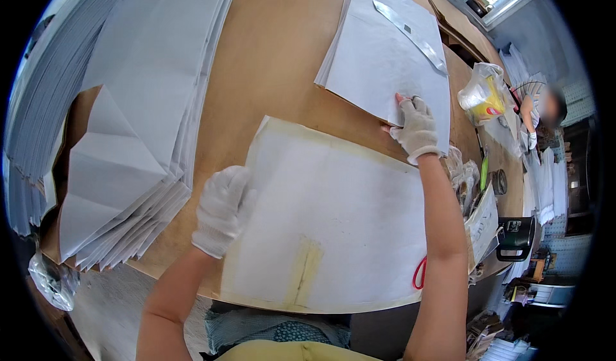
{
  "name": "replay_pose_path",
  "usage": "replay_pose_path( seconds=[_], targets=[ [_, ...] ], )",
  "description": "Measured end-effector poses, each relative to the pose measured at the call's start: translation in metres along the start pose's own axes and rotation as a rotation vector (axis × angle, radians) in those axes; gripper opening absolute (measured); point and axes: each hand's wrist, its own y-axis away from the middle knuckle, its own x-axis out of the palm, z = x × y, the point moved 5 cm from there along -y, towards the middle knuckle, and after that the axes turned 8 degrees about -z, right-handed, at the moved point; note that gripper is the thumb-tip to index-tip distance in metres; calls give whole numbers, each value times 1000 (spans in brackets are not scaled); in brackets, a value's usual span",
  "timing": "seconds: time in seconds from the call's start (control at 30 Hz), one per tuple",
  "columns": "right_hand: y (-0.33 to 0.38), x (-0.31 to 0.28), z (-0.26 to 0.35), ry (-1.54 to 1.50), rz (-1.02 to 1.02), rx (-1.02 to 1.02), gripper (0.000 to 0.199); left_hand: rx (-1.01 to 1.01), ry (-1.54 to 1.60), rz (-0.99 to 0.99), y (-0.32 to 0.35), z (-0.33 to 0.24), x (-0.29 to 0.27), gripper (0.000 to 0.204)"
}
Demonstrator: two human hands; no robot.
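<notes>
A white board with yellowed tape along its edges lies in front of me on the table. My left hand, in a white knit glove, is at the board's left edge; its fingers are bunched and partly smeared, so their grip is unclear. My right hand, gloved with bare fingertips showing, is at the near edge of a white paper stack. Its thumb is at the edge and a finger presses on top, closed on the paper. A flat curved metal strip lies on that stack.
Folded white sheets are piled at left, beside a taller stack. To the right are a plastic bag with a yellow package, a green-handled tool, a red loop and a black mug. A person is farther right.
</notes>
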Motion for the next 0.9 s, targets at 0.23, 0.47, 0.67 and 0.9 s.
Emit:
replay_pose_path(
  seconds=[0.23, 0.47, 0.67, 0.9],
  targets=[
    [-30, -22, -30, -482, 73, 142, 26, -15, -40, -24, 0, 0, -6, 43],
    [74, -68, 57, -293, -4, -42, 19, -418, 284, 105, 2, -6, -24, 32],
    [304, -66, 137, -394, 418, -369, 20, -664, 730, 9, 33, 4, -39, 45],
    [352, -143, 125, -330, 263, -188, 60, -307, 461, 212, 106, -70, -64, 63]
  ],
)
